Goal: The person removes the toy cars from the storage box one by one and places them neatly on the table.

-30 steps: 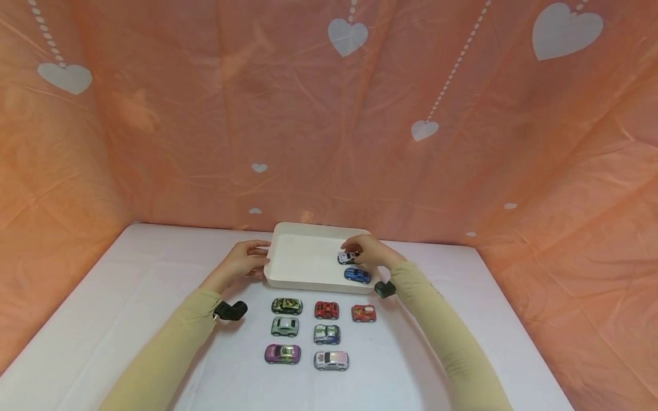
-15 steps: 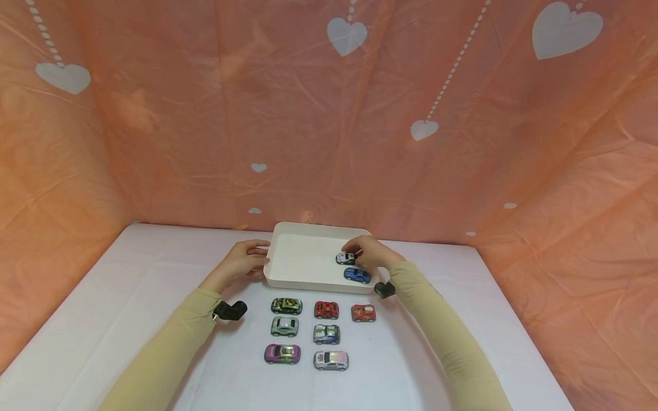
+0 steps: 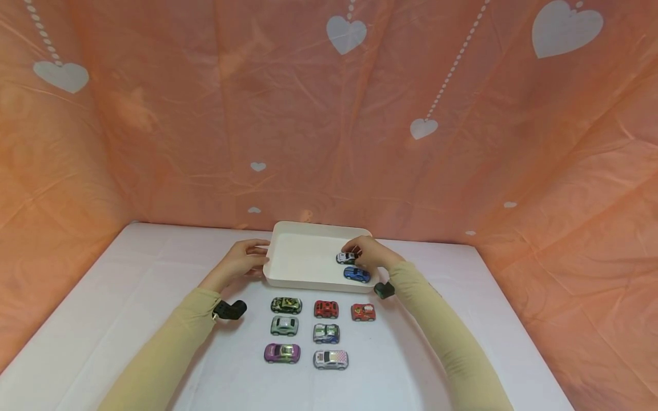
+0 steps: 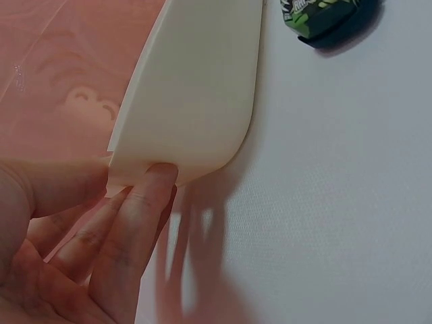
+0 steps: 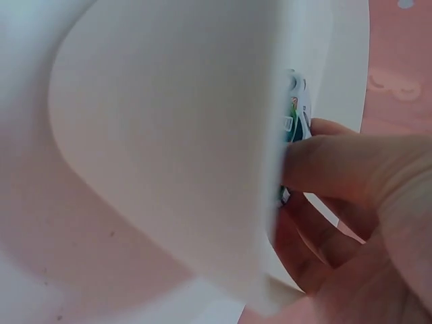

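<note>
A shallow white tray (image 3: pixel 303 284) lies at the back of the table. My left hand (image 3: pixel 241 264) rests its fingertips against the tray's left outer side, as the left wrist view also shows. Inside the tray's right end, my right hand (image 3: pixel 372 252) pinches a white toy car (image 3: pixel 345 258) between thumb and fingers. Just in front of that car sits a blue toy car (image 3: pixel 356 274), also in the tray. The right wrist view shows the held car (image 5: pixel 297 125) partly hidden by the tray wall and the thumb.
Before the tray stand several toy cars: green-black (image 3: pixel 286 305), pale green (image 3: pixel 284 326), purple (image 3: pixel 282 353), red (image 3: pixel 326 309), white-green (image 3: pixel 326 333), white-pink (image 3: pixel 330 359) and another red (image 3: pixel 363 312). An orange cloth (image 3: pixel 308 114) with hearts surrounds the table.
The white toy car has shifted slightly left inside the tray in my right hand's grip. My left hand stays at the tray's left side.
</note>
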### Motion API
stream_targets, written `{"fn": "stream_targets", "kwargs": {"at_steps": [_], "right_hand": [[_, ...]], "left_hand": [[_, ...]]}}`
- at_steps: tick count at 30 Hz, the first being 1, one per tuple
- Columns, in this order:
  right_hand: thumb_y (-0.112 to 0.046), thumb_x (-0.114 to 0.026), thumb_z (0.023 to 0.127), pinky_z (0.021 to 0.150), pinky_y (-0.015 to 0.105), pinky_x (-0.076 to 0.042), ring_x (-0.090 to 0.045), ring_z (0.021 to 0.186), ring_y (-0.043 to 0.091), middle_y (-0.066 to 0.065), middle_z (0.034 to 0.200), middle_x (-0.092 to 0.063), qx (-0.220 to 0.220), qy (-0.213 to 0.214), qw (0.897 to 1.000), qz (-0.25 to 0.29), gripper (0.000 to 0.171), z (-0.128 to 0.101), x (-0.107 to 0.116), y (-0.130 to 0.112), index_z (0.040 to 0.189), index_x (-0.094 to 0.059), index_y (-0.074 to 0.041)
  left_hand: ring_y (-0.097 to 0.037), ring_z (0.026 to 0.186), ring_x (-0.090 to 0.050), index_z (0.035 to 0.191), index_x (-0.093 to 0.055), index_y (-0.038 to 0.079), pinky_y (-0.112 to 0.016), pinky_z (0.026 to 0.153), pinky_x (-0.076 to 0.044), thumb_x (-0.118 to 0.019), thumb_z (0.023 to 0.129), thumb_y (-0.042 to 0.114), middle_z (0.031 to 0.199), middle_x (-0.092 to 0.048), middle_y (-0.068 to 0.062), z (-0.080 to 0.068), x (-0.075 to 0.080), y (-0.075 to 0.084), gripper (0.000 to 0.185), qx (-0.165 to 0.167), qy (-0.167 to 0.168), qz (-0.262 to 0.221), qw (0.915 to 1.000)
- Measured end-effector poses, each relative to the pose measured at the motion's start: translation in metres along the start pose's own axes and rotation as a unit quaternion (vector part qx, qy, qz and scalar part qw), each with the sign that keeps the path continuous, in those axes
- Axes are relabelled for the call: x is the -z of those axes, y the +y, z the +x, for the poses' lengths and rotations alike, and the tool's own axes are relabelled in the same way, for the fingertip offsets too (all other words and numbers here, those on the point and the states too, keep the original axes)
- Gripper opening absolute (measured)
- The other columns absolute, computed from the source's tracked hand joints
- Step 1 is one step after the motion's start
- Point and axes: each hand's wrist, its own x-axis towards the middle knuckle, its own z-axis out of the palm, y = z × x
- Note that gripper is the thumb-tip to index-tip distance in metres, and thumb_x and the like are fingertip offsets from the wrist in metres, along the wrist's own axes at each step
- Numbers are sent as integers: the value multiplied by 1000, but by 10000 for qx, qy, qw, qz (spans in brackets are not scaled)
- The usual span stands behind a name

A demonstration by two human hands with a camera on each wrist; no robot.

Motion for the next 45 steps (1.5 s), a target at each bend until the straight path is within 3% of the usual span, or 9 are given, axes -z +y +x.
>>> {"fn": "stream_targets", "kwargs": {"at_steps": [9, 19, 25, 31, 45], "right_hand": [[13, -62, 80, 89, 33, -48, -56, 100, 20, 5, 107, -63, -51, 0, 10000, 4, 43, -1, 1, 0, 118, -67, -7], [9, -67, 79, 88, 36, -49, -57, 100, 22, 8, 114, -63, 523, 152, 9985, -35, 41, -13, 15, -2, 118, -66, -4], [0, -72, 82, 89, 39, -48, -57, 98, 21, 7, 115, -63, 769, 279, 9967, -12, 37, -29, 25, -9, 118, -66, -5], [3, -72, 80, 84, 44, -50, -57, 94, 20, 8, 110, -65, 1161, 334, 9927, 60, 38, -53, 29, -19, 117, -66, -2], [6, -69, 78, 85, 45, -49, -57, 96, 14, -3, 108, -63, 1469, 313, 9883, 252, 43, -104, 14, -29, 119, -64, -8]], "left_hand": [[-24, 84, -67, 138, -44, -5, -32, 65, -57, -59, 91, 0, 126, -54, -29, 0, 1, 0, 49, 18, 48, 116, 9999], [-27, 88, -66, 138, -43, -5, -32, 66, -56, -59, 92, 1, 127, -53, -29, -1, 1, 1, 49, 38, -10, 105, 9999], [-25, 87, -66, 138, -43, -5, -33, 65, -56, -59, 92, 2, 127, -53, -29, 0, 0, 0, 49, 48, -17, 106, 9999], [-24, 87, -66, 139, -42, -5, -33, 65, -56, -59, 92, 1, 127, -53, -30, -1, 1, -1, 50, 9, -2, 78, 10000], [-22, 87, -65, 138, -44, -4, -34, 67, -57, -61, 92, 3, 127, -54, -28, 1, 0, -2, 50, 28, -22, 118, 9999]]}}
